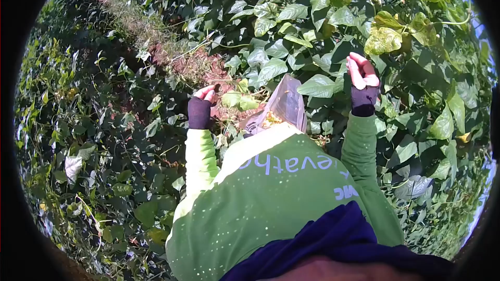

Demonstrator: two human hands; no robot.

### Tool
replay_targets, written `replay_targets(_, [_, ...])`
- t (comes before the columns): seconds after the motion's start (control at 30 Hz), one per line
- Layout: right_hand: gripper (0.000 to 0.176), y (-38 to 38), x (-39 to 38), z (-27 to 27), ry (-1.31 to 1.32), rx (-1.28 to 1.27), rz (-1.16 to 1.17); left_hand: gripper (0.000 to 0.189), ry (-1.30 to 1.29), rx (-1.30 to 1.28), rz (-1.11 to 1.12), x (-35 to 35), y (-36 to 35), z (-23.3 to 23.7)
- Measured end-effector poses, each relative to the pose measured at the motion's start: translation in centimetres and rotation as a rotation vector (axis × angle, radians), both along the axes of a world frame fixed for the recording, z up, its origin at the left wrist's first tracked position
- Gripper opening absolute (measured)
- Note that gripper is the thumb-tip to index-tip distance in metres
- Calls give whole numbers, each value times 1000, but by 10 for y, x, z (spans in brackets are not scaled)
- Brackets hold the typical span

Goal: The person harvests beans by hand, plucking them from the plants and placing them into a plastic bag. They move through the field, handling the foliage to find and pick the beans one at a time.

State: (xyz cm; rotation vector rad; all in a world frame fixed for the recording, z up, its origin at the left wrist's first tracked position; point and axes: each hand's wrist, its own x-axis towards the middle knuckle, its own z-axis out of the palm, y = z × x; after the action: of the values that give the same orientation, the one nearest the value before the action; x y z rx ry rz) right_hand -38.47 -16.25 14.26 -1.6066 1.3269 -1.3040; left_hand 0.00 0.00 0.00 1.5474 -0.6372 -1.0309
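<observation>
My left hand point(205, 95), in a dark fingerless glove, is at the edge of the soil path, its fingers curled together; whether anything small is between them cannot be made out. On the right, my right hand point(362, 73) is raised beside the green leaves, palm partly up, with fingers bent and the fingertips near the thumb; any small thing in it is too small to name. Between the hands, a translucent plastic bag point(290, 101) stands open against my green shirt point(271, 192), with small yellowish pieces point(272, 119) inside.
Dense leafy plants point(273, 67) surround me on both sides. A strip of reddish soil and dry grass point(203, 67) runs from the upper left towards the bag. Large yellowing leaves point(383, 40) hang above my right hand.
</observation>
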Motion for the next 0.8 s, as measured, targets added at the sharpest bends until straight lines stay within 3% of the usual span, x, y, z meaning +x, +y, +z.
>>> replay_targets(0.07, [20,5,-19,-24,-45,100,104,25,-59,-21,90,-4,23,-20])
replay_targets(0.1, [19,12,13,-43,28,66,136,26,53,-94,113,39,33,-14])
replay_targets(0.23, [19,37,3,-38,-82,219,178,26,78,-35,275,18,62,-8])
replay_targets(0.47, [18,39,-10,-86,85,146,259,24,24,-6,244,4,76,-10])
replay_targets(0.7, [18,60,6,-92,206,223,272,23,49,-8,215,5,75,-12])
replay_targets(0.8, [17,57,16,-91,55,211,366,23,-1,2,204,20,56,-28])
